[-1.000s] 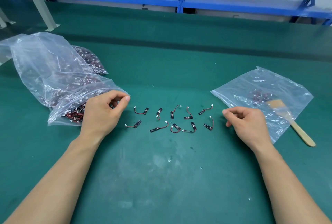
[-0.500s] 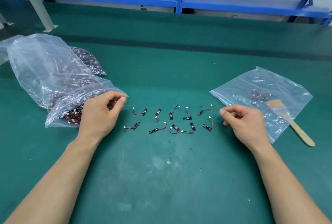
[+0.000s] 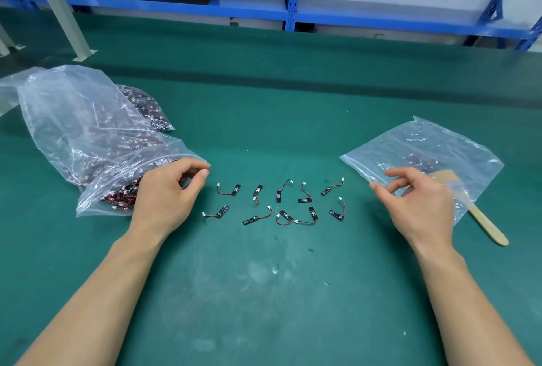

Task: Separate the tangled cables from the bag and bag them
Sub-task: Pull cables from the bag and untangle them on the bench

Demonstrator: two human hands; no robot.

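Note:
Several separated cables (image 3: 278, 203), short red wires with black tabs and white plugs, lie in two rows on the green mat between my hands. To their left lies a clear bag of tangled cables (image 3: 117, 189), mouth facing right. My left hand (image 3: 167, 192) rests on that mouth with fingers curled, thumb and forefinger nearly meeting at the bag's corner; whether they pinch anything is unclear. To the right, a flat clear bag (image 3: 425, 145) holds a few cables. My right hand (image 3: 416, 201) hovers over its near left edge, fingers loosely spread and holding nothing.
A larger clear bag (image 3: 67, 113) with many more cables lies behind the left one. A wooden-handled brush (image 3: 481, 219) rests on the right bag's near corner. Blue shelving (image 3: 293, 10) runs along the far side of the green mat (image 3: 264, 292).
My right hand has moved right, from beside the cable rows to the flat bag's edge, and its curled fingers have spread. My left hand has stayed in place.

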